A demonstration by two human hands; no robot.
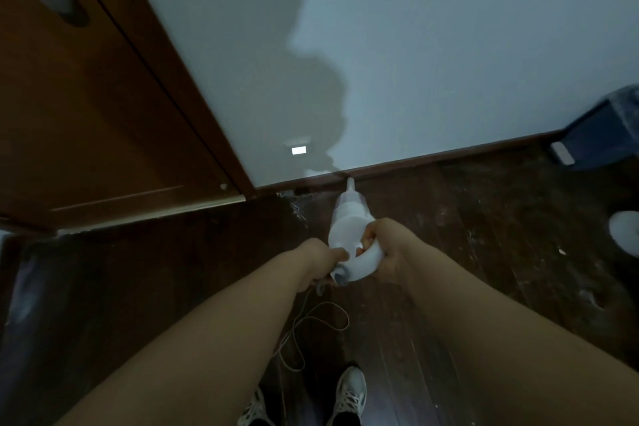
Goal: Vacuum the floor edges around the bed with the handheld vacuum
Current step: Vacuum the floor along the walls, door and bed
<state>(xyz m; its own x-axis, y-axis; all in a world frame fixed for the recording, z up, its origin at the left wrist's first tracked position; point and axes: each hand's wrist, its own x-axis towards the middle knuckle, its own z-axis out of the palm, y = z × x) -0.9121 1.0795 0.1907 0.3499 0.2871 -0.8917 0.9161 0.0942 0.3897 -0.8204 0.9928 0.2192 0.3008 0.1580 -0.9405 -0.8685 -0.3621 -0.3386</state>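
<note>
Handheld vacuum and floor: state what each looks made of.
White handheld vacuum: likely plastic, smooth matte shell with moulded curves; the right hand grips its handle. Dark brown floor: apparently wood or laminate planks, slightly glossy, with visible board seams and pale dust.

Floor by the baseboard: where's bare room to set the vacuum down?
Free: the dark floor right of the vacuum, bordered by the baseboard, the bin and a white object. Also the floor left of the left hand, below the door. Crowded: behind the vacuum, where the right hand grips, the cord loops above the shoes.
</note>
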